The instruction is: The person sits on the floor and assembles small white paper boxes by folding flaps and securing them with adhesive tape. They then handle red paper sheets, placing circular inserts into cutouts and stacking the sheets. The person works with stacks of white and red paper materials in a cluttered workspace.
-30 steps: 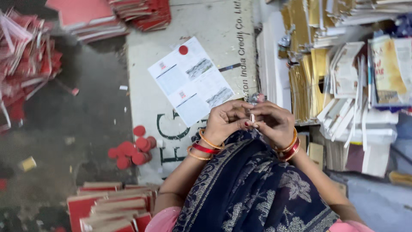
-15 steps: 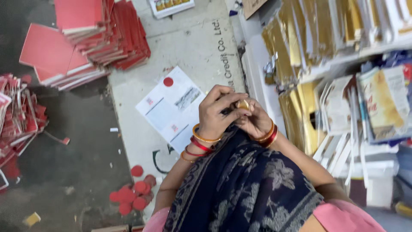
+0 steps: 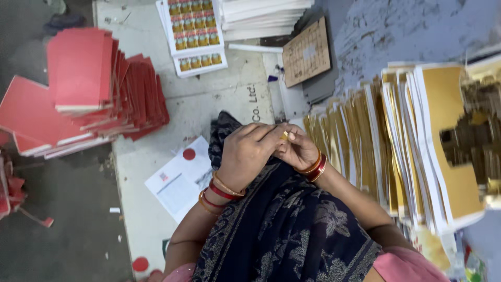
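Observation:
My left hand [image 3: 249,151] and my right hand [image 3: 297,150] meet in front of me above a dark patterned scarf [image 3: 284,230]. Both pinch one small yellowish piece [image 3: 285,136] between their fingertips; what it is cannot be told. Red and gold bangles sit on both wrists. Under my left forearm lies a white printed sheet [image 3: 177,180] with a round red sticker [image 3: 189,154] on it.
A fanned stack of red card covers [image 3: 88,89] lies at the left. Rows of gold-and-white sheets [image 3: 417,141] stand at the right. Printed sticker sheets [image 3: 195,34], a white paper stack [image 3: 261,15] and a brown card [image 3: 307,52] lie at the top. A red disc [image 3: 140,263] lies on the floor.
The view has swung upward and left: the red covers and the sticker sheets now fill the top. My hands stay together on the small piece, now higher over the white sheet.

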Demonstrator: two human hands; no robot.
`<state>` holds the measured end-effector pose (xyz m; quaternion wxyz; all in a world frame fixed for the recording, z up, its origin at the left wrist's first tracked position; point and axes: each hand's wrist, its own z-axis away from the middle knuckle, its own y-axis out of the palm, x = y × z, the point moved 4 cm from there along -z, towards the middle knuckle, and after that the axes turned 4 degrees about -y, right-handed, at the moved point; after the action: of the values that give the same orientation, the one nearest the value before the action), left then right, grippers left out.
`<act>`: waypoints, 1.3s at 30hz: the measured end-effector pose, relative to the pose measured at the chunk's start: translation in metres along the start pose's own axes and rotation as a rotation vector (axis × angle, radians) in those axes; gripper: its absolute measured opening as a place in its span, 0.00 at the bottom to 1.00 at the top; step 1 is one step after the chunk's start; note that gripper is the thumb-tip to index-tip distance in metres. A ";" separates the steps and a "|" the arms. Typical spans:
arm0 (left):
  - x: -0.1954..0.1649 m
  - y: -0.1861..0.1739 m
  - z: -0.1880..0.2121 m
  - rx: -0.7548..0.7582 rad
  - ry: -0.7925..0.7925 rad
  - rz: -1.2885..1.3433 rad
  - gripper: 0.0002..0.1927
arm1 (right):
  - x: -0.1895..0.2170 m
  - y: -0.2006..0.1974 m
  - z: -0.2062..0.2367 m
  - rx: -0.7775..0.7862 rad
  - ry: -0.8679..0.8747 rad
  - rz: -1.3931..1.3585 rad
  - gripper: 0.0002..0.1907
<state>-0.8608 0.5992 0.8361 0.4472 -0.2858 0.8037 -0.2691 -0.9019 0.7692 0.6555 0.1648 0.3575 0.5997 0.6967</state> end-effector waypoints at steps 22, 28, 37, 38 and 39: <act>0.324 0.121 -0.379 0.132 -0.070 -0.054 0.45 | 0.364 -0.195 -0.410 -0.600 -0.360 1.352 0.05; 0.450 0.081 -0.327 0.056 -0.717 -0.336 0.43 | 0.513 -0.295 -0.566 -0.873 -0.417 1.244 0.06; 0.477 0.117 -0.189 0.547 -1.598 -0.314 0.53 | 0.560 -0.352 -0.630 -1.096 -0.232 1.457 0.11; 0.475 0.126 -0.185 0.567 -1.642 -0.281 0.52 | 0.562 -0.358 -0.626 -1.118 -0.298 1.343 0.10; 0.475 0.133 -0.186 0.519 -1.598 -0.256 0.51 | 0.562 -0.364 -0.619 -1.138 -0.364 1.227 0.10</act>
<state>-1.2598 0.3919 0.5610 0.8980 -0.3670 0.1206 -0.2108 -1.7929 0.7773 0.4614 0.0067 0.5880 -0.1769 0.7892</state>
